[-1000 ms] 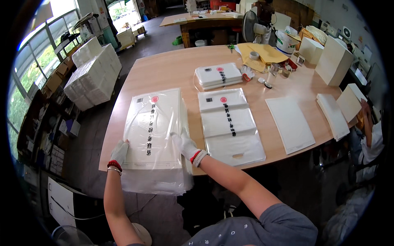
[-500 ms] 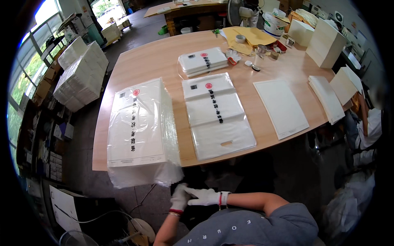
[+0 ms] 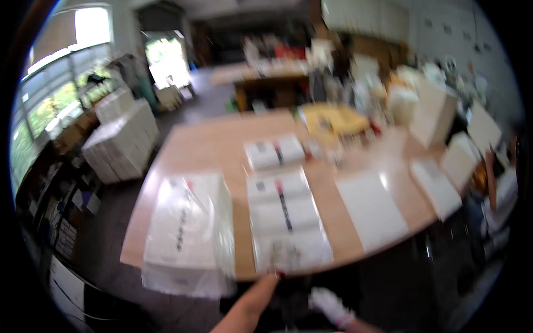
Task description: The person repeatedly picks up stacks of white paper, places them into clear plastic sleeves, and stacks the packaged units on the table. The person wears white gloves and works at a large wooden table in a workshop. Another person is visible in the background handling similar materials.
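My left hand, in a white glove with a red cuff, reaches over the near end of a flat white plastic bag with dark printing. Blur blends the glove into the bag, so its fingers and any contact are unclear. Lower and to the right, in front of the table edge, is my white-gloved right hand, its fingers smeared by motion. Left of the bag lies a tall stack of white sheets in clear plastic, overhanging the near edge. A pile of folded white bags lies beyond the flat one.
White sheets lie to the right on the wooden table, with another stack near the right edge. Yellow envelopes and a tall white block stand farther back. A person sits at the right.
My hands have come apart. The left reached forward onto the flat bag; the right moved to the right, in front of the table. The view has tilted up and blurred.
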`<state>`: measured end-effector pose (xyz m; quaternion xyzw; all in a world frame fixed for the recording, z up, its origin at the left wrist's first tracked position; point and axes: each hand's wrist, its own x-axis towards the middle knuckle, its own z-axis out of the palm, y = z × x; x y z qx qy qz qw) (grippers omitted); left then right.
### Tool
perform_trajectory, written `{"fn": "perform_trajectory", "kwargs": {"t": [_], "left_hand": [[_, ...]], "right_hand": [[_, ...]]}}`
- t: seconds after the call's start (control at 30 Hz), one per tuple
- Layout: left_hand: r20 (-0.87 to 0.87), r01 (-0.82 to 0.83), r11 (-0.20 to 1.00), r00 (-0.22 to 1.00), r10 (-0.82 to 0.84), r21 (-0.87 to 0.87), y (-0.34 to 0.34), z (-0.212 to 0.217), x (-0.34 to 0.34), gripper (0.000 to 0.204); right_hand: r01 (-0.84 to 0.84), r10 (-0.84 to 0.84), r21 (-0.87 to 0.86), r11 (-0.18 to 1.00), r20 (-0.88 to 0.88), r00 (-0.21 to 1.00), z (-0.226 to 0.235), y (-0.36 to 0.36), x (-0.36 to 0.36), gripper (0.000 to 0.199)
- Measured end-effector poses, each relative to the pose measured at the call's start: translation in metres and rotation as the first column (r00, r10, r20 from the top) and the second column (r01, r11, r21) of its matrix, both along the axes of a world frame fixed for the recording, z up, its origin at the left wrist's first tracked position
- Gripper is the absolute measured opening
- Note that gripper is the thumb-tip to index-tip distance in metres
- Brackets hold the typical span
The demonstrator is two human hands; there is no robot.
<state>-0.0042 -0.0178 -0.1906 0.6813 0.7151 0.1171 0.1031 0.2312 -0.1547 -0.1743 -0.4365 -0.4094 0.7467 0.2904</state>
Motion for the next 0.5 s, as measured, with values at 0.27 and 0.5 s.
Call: {"fn": "perform_trajectory", "kwargs": {"t": [0.27, 0.5], "left_hand": [[0.393, 0.089, 0.992, 0.918, -0.047, -0.089, 0.010, 0.025, -0.006, 0.040], [0.484, -0.068, 0.992, 0.875, 0.009, 0.105, 0.049, -0.022, -0.009, 0.039]], "right_hand": [[-0.223, 0.216, -0.077, 0.972, -0.089, 0.972, -0.038, 0.080, -0.011, 0.041], [-0.101, 0.115, 0.511, 0.853, 0.005, 0.993, 0.044, 0.167, -0.082, 0.037]]}}
